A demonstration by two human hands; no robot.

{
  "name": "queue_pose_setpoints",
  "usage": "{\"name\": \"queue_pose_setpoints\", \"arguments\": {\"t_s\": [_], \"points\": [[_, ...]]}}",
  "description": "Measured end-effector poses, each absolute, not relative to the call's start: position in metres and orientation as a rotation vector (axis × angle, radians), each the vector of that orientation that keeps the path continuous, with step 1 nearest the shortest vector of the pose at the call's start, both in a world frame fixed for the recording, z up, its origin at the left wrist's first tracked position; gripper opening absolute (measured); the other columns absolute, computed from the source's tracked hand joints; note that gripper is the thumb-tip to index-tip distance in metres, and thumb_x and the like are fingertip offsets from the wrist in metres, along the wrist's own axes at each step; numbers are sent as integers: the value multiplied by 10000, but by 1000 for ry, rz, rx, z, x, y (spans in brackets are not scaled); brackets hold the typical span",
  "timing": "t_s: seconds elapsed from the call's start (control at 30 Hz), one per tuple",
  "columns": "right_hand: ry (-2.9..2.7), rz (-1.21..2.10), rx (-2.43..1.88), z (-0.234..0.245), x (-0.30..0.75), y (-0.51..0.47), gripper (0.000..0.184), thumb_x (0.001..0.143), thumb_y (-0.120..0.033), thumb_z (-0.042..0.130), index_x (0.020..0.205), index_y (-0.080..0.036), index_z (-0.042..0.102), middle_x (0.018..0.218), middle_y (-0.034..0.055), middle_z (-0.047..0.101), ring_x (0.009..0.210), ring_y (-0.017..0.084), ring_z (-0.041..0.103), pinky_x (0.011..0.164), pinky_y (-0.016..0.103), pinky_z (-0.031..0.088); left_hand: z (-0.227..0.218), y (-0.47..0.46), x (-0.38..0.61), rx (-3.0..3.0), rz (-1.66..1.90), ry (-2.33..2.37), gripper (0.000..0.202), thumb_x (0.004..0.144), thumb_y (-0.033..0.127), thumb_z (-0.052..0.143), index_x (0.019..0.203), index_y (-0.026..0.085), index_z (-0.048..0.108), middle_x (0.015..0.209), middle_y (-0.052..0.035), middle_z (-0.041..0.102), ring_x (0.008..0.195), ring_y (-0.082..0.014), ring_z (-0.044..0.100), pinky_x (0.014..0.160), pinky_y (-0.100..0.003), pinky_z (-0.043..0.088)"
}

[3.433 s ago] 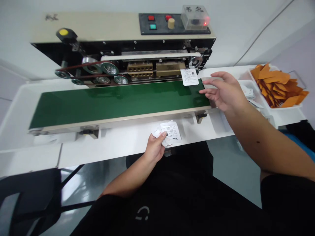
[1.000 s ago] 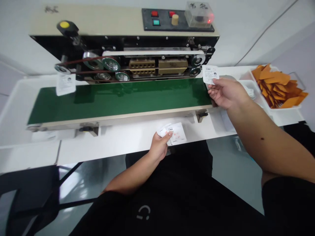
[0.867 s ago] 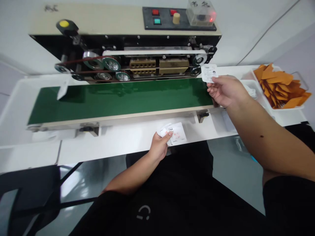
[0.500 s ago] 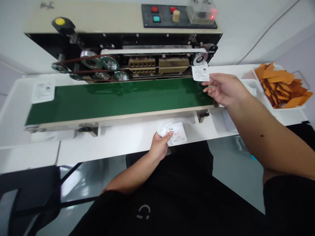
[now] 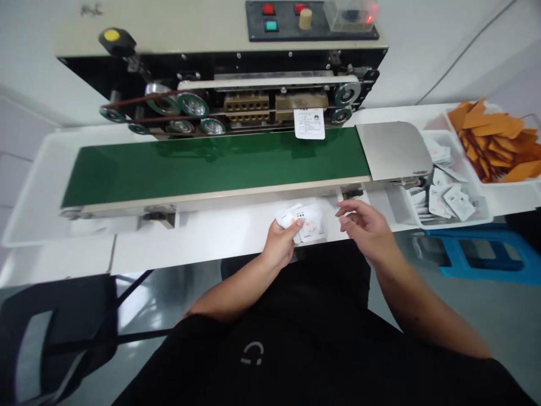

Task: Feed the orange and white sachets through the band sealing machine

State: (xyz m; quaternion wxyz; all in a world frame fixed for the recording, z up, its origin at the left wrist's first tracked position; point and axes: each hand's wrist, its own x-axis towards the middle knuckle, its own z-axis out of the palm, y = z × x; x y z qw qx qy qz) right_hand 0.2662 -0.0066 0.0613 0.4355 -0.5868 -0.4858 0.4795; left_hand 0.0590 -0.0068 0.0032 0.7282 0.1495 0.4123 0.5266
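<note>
My left hand point(image 5: 279, 241) grips a small fan of white printed sachets point(image 5: 310, 223), thumb on top, just in front of the bench edge. To the right of them my right hand point(image 5: 367, 228) hangs in the air, fingers apart and slightly curled, with nothing in it. A single white sachet point(image 5: 309, 124) is caught by its top edge in the band sealing machine point(image 5: 302, 102), its lower part hanging over the green conveyor belt point(image 5: 220, 166).
A white bin of sachets point(image 5: 454, 194) stands at the right, beside a bin of orange packets point(image 5: 492, 141). A metal plate point(image 5: 393, 149) covers the belt's right end. At the left is a white tray point(image 5: 31, 192). A blue stool point(image 5: 486, 254) stands below.
My right hand has let go of the sachet and come back toward my left hand. That sachet has moved left into the sealer. The sachet at the belt's left end is gone from the belt.
</note>
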Motion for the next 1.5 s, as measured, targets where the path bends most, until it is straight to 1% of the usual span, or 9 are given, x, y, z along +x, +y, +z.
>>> {"name": "queue_pose_setpoints", "arguments": {"t_s": [0.27, 0.37, 0.5, 0.73, 0.83, 0.97, 1.17, 1.3, 1.5], "points": [[-1279, 1133, -1510, 26, 247, -32, 351, 888, -463, 868, 1148, -268, 737, 959, 32, 710, 804, 192, 652, 750, 350, 578, 13, -9, 72, 395, 1172, 874, 492, 703, 380, 1027, 1078, 173, 784, 1046, -80, 864, 986, -278, 830, 928, -403, 668], [-1204, 1143, -1479, 23, 244, -33, 339, 865, -406, 890, 1130, -270, 727, 892, 7, 684, 761, 176, 645, 723, 336, 582, 13, -11, 73, 398, 1166, 869, 482, 704, 375, 1027, 1065, 165, 785, 1047, -85, 864, 974, -275, 830, 908, -394, 672], [-1080, 1232, -1441, 27, 242, -34, 345, 861, -389, 884, 1142, -263, 729, 862, -8, 660, 660, 143, 613, 593, 305, 569, 13, -13, 70, 401, 1160, 881, 537, 700, 399, 1027, 1105, 158, 769, 1102, -104, 858, 1034, -305, 826, 912, -421, 682], [-1066, 1120, -1430, 54, 259, -22, 388, 843, -354, 898, 1206, -273, 787, 895, 4, 699, 661, 143, 640, 567, 314, 609, 11, -12, 58, 407, 1138, 964, 572, 703, 466, 1018, 1094, 159, 736, 981, -76, 839, 822, -249, 819, 600, -296, 659], [-989, 1082, -1355, 74, 276, 6, 342, 825, -288, 896, 1152, -259, 803, 902, 17, 726, 652, 132, 636, 538, 282, 577, 10, -10, 54, 396, 1160, 968, 582, 676, 467, 1031, 1064, 160, 724, 940, -59, 826, 800, -241, 817, 584, -285, 660], [-786, 1114, -1265, 103, 296, 56, 290, 770, -142, 878, 1044, -185, 792, 769, 1, 702, 554, 86, 596, 513, 215, 548, 10, -8, 52, 388, 1152, 979, 603, 659, 473, 1037, 1051, 145, 718, 922, -64, 822, 796, -242, 816, 564, -271, 655], [-698, 1187, -1346, 128, 306, 116, 182, 878, -1, 729, 1000, -135, 744, 794, 51, 760, 531, 75, 594, 501, 170, 546, 7, -6, 51, 369, 1154, 987, 603, 655, 479, 1036, 1033, 137, 715, 905, -59, 813, 763, -226, 808, 550, -264, 654], [-724, 1184, -1335, 124, 313, 145, 185, 890, -4, 757, 940, -172, 698, 815, 21, 740, 576, 73, 616, 523, 160, 570, 8, -3, 49, 351, 1159, 994, 589, 649, 462, 1041, 1014, 144, 704, 900, -50, 811, 763, -227, 805, 551, -268, 648], [-797, 1182, -1349, 111, 318, 173, 208, 897, -60, 812, 1009, -171, 677, 872, 30, 733, 632, 86, 656, 589, 193, 622, 8, 0, 46, 338, 1161, 981, 569, 661, 447, 1039, 1001, 140, 702, 885, -46, 802, 740, -212, 792, 538, -260, 637]]}}
